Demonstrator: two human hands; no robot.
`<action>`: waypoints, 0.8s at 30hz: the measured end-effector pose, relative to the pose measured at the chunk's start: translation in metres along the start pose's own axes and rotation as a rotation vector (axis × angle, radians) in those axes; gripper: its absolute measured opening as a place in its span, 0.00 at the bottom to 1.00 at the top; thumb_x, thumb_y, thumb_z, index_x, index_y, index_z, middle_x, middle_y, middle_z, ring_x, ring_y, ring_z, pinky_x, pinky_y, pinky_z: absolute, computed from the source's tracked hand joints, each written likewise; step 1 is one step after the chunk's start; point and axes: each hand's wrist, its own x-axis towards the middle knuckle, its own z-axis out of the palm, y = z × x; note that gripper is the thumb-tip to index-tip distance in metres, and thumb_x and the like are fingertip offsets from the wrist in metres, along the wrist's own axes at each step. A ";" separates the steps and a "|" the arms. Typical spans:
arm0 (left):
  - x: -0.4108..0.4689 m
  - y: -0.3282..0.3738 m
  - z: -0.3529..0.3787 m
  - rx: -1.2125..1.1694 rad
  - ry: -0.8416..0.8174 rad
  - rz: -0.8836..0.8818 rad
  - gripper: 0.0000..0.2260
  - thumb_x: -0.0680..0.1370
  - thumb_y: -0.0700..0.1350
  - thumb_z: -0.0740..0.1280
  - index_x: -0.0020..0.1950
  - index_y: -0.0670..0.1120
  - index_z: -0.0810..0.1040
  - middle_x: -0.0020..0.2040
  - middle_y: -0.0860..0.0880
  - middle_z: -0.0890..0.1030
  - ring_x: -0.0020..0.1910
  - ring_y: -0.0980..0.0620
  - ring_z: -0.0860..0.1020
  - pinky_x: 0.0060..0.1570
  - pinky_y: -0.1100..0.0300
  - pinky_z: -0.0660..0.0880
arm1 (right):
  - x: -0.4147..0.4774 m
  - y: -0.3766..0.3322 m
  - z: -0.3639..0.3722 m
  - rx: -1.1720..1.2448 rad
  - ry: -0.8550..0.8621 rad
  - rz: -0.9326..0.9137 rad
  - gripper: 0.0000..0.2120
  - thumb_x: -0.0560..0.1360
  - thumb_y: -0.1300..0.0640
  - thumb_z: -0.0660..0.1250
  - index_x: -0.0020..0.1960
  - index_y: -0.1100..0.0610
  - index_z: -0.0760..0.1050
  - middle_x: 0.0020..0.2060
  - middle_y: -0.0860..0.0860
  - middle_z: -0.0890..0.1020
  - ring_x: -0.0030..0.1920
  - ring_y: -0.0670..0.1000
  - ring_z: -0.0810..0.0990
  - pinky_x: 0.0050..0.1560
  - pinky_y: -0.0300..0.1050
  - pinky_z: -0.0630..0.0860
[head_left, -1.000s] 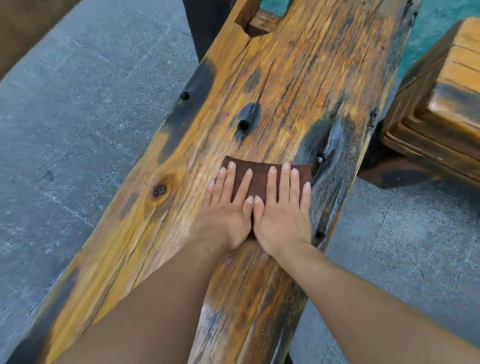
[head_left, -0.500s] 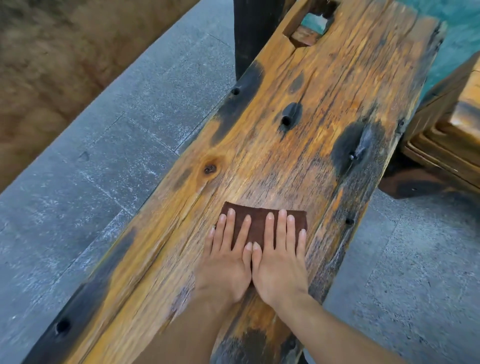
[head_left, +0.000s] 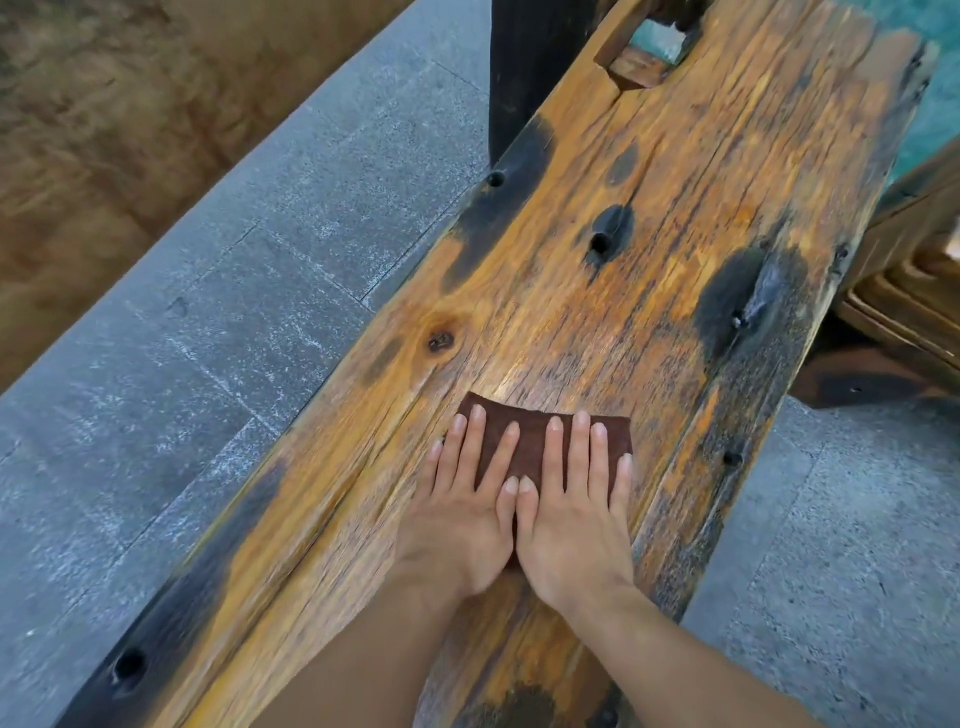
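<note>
A dark brown rectangular cloth (head_left: 535, 441) lies flat on a long, weathered orange-brown wooden plank (head_left: 597, 322) with black scorched patches and small holes. My left hand (head_left: 462, 514) presses flat on the cloth's left half, fingers straight and spread. Beside it, my right hand (head_left: 576, 514) presses on the right half, also with straight fingers. The two thumbs touch side by side in the middle. Most of the cloth is hidden under the palms.
Grey stone paving (head_left: 218, 332) runs on the left of the plank and continues at the lower right (head_left: 831, 571). A stepped wooden piece (head_left: 919, 291) stands at the right. A dark post (head_left: 524, 67) rises behind the plank's far end, near a rectangular notch (head_left: 644, 47).
Both hands slid the cloth along the plank towards me, away from the dark knots, during the first half second; since then it has hardly moved. The hands stay flat throughout.
</note>
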 end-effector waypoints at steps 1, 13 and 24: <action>0.008 0.000 -0.004 -0.008 0.006 -0.005 0.22 0.79 0.57 0.33 0.63 0.61 0.17 0.65 0.54 0.16 0.65 0.57 0.18 0.60 0.60 0.17 | 0.009 0.001 -0.005 0.005 0.000 -0.007 0.28 0.77 0.45 0.30 0.69 0.54 0.20 0.68 0.53 0.22 0.69 0.52 0.21 0.69 0.55 0.25; 0.142 0.033 -0.061 -0.030 0.047 -0.008 0.21 0.81 0.57 0.35 0.67 0.59 0.24 0.66 0.53 0.18 0.65 0.56 0.19 0.65 0.57 0.23 | 0.134 0.037 -0.070 -0.017 0.062 -0.052 0.27 0.79 0.44 0.34 0.70 0.51 0.23 0.71 0.51 0.24 0.70 0.50 0.23 0.68 0.51 0.23; 0.264 0.055 -0.118 -0.027 0.072 0.020 0.23 0.82 0.57 0.38 0.74 0.57 0.32 0.71 0.52 0.23 0.67 0.57 0.22 0.61 0.60 0.21 | 0.247 0.056 -0.126 -0.010 0.135 -0.022 0.26 0.80 0.45 0.36 0.70 0.52 0.25 0.72 0.51 0.27 0.72 0.50 0.26 0.69 0.52 0.25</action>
